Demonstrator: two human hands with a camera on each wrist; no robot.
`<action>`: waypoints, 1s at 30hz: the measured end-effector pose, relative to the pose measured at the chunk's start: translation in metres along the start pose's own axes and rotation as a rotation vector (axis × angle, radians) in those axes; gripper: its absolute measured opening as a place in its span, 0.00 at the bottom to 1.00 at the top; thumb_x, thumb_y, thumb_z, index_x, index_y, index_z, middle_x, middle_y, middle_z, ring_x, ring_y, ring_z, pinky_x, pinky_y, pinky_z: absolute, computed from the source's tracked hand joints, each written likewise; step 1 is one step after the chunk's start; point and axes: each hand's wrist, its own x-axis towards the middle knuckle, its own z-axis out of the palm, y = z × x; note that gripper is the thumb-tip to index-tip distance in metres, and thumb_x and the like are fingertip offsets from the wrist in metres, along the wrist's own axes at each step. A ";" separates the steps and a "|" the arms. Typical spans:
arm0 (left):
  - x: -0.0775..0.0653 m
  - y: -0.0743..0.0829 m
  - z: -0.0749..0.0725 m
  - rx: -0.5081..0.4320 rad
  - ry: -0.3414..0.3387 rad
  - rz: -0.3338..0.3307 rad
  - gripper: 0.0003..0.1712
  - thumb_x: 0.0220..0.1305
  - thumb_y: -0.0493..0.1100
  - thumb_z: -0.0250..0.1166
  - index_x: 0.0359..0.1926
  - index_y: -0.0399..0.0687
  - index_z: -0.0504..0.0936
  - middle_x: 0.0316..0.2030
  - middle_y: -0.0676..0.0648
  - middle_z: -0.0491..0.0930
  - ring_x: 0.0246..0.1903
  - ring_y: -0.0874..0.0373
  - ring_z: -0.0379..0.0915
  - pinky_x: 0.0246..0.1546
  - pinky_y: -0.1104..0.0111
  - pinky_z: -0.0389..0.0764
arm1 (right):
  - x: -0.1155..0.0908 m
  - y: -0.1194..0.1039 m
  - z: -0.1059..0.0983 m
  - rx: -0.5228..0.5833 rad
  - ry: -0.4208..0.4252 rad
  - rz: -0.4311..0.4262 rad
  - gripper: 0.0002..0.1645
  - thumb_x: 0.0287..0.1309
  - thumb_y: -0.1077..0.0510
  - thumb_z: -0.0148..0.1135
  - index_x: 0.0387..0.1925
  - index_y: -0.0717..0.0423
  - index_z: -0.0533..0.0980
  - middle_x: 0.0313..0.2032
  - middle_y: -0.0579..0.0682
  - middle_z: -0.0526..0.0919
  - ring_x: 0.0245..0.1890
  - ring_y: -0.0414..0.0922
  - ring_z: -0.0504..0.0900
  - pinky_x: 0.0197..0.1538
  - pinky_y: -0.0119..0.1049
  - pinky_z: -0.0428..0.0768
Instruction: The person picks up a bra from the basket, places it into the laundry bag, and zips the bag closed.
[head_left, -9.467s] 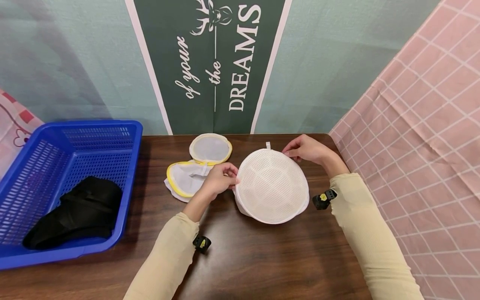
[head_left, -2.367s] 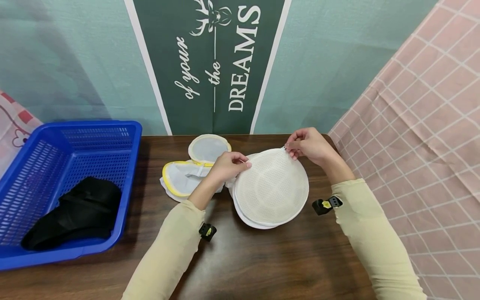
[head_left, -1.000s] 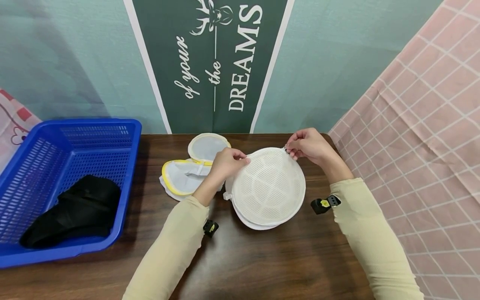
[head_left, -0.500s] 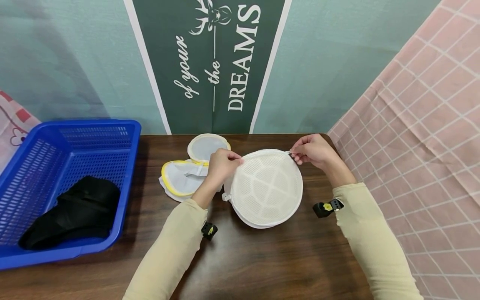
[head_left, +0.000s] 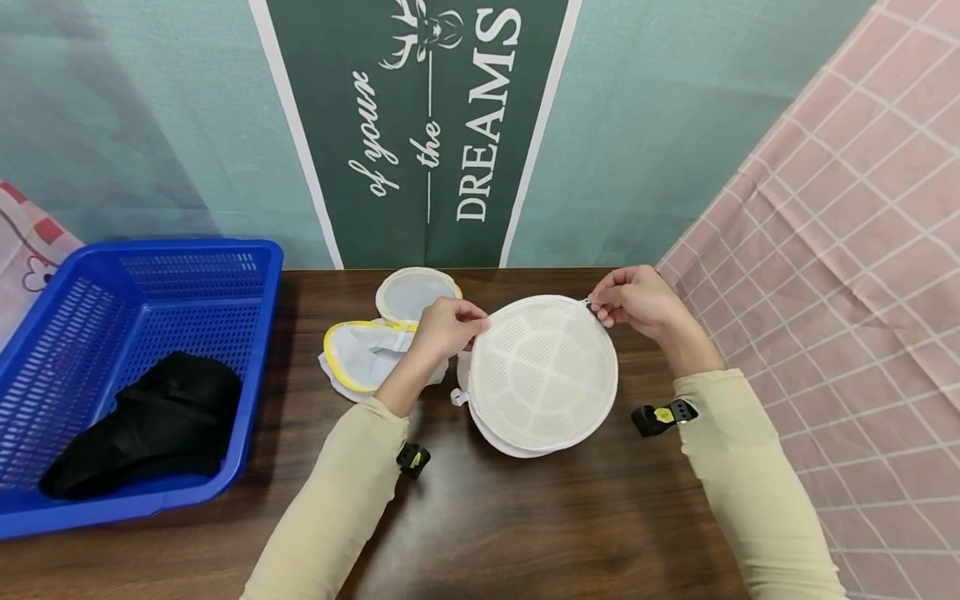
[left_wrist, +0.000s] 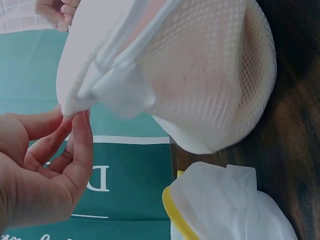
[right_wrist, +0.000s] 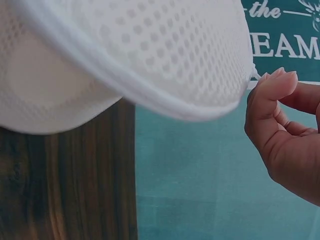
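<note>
A round white mesh laundry bag (head_left: 543,375) stands on the table, its lid facing up. My left hand (head_left: 442,329) pinches the bag's rim at the upper left between thumb and fingertips; the left wrist view shows this left hand (left_wrist: 47,165) close up. At the upper right of the rim, my right hand (head_left: 637,302) pinches a small zipper pull (head_left: 586,302). In the right wrist view that right hand (right_wrist: 285,125) is at the edge of the mesh lid (right_wrist: 170,55). A small white fabric tab (head_left: 458,397) sticks out at the bag's left side.
White mesh pieces with yellow trim (head_left: 360,358) lie just left of the bag, partly behind my left arm. A blue plastic basket (head_left: 258,375) holding a black cloth item (head_left: 153,425) stands at the far left. A pink tiled-pattern sheet (head_left: 840,250) borders the right side.
The bag has turned, its fabric tab going from top to left. My right hand has taken the zipper pull and lately shifted right with it. My left hand stays at the rim.
</note>
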 end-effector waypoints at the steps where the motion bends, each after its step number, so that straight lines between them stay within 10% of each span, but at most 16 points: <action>1: 0.000 0.001 0.000 -0.012 -0.012 0.001 0.08 0.59 0.38 0.62 0.37 0.38 0.83 0.30 0.44 0.79 0.24 0.57 0.77 0.30 0.67 0.80 | -0.001 -0.002 0.000 0.000 -0.001 -0.007 0.08 0.58 0.73 0.48 0.25 0.70 0.72 0.19 0.53 0.76 0.16 0.41 0.74 0.21 0.30 0.76; 13: 0.001 0.006 0.008 0.018 -0.021 0.048 0.09 0.58 0.38 0.63 0.39 0.38 0.82 0.27 0.44 0.77 0.19 0.57 0.75 0.26 0.66 0.80 | 0.000 -0.010 0.007 -0.008 0.000 -0.028 0.05 0.58 0.72 0.51 0.29 0.73 0.71 0.20 0.53 0.77 0.17 0.41 0.74 0.22 0.30 0.76; 30: 0.000 -0.005 0.009 0.066 0.197 0.047 0.06 0.56 0.36 0.63 0.28 0.40 0.85 0.24 0.47 0.81 0.28 0.55 0.74 0.26 0.69 0.75 | 0.003 0.012 0.000 0.022 0.005 0.057 0.06 0.57 0.73 0.49 0.27 0.71 0.72 0.19 0.54 0.76 0.16 0.41 0.74 0.22 0.30 0.76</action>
